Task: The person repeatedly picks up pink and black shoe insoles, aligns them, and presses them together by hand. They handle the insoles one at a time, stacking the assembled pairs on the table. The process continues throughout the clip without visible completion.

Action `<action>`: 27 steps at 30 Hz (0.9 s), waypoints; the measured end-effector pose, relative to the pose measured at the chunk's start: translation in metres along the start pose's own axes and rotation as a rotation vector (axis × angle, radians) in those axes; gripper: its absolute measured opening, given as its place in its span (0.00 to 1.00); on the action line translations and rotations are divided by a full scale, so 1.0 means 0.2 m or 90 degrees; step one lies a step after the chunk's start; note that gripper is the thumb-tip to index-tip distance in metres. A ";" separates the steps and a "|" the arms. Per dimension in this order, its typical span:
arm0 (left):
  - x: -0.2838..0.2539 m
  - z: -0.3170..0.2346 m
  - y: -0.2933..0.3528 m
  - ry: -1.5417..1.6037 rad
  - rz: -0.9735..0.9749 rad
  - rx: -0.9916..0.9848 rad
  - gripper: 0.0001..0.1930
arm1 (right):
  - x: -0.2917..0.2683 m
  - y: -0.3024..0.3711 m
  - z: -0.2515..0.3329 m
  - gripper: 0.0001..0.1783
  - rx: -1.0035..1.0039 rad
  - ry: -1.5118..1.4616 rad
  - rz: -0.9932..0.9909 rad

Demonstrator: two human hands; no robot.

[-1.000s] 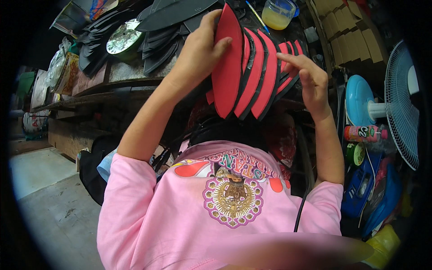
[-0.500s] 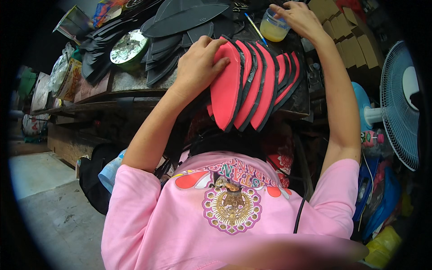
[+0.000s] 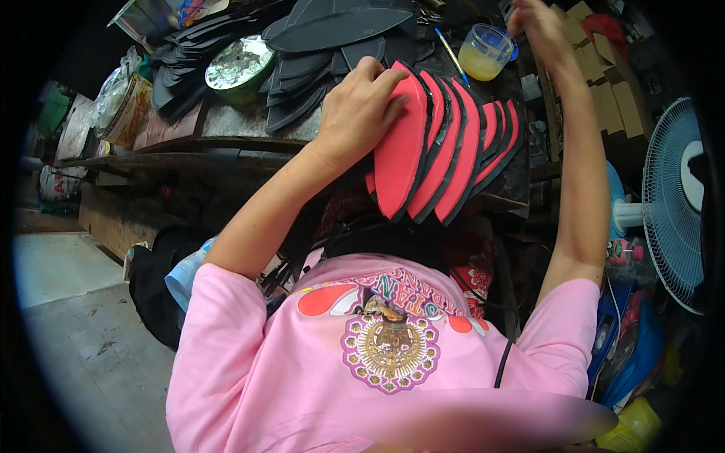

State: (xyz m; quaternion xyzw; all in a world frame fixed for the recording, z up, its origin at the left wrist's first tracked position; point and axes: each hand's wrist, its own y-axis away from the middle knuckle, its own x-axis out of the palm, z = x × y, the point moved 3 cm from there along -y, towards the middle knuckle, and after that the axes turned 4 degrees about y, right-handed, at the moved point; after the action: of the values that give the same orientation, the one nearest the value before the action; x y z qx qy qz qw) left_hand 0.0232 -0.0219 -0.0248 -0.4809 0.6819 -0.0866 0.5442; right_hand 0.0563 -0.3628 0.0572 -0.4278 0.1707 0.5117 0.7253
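Observation:
At the table's front edge, my left hand (image 3: 361, 106) is closed on the upper end of a red foam piece (image 3: 400, 158) with a dark edge. It is the leftmost of a fanned-out stack of pointed, curved red-and-black pieces (image 3: 458, 155), which overhang the edge. My right hand (image 3: 540, 34) is raised at the upper right, beside a clear plastic cup (image 3: 483, 57) of yellowish liquid. Motion smears its fingers, so I cannot make out whether they hold anything. Between the stack and the cup lies a blue-and-white pen (image 3: 451, 56).
Piles of black leaf-shaped pieces (image 3: 340, 34) cover the back of the table. A round tin with a smeared pale top (image 3: 240, 64) stands left of them. Cardboard boxes (image 3: 615, 106) are at the far right, above a blue-and-white fan (image 3: 676, 204).
My right hand has left the cup's rim and moved to the right of it. My left hand keeps its hold on the red foam piece. The whole view has shifted slightly.

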 end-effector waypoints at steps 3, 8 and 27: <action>-0.07 -0.02 -0.03 0.024 -0.059 0.058 0.16 | -0.09 0.16 0.13 0.27 -0.176 -0.079 -0.131; -0.15 0.13 -0.24 -0.148 -0.174 0.194 0.21 | 0.00 0.52 0.27 0.29 -0.204 0.480 0.053; -0.38 -0.02 -0.37 -0.076 -0.092 0.183 0.10 | -0.10 0.82 0.60 0.38 -0.107 0.006 -0.117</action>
State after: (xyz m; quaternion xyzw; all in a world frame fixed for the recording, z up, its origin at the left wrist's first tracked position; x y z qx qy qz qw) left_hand 0.0570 -0.0059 0.0751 -0.4500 0.5928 -0.1931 0.6394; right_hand -0.1211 -0.2605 0.0661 -0.5030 0.0904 0.4534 0.7302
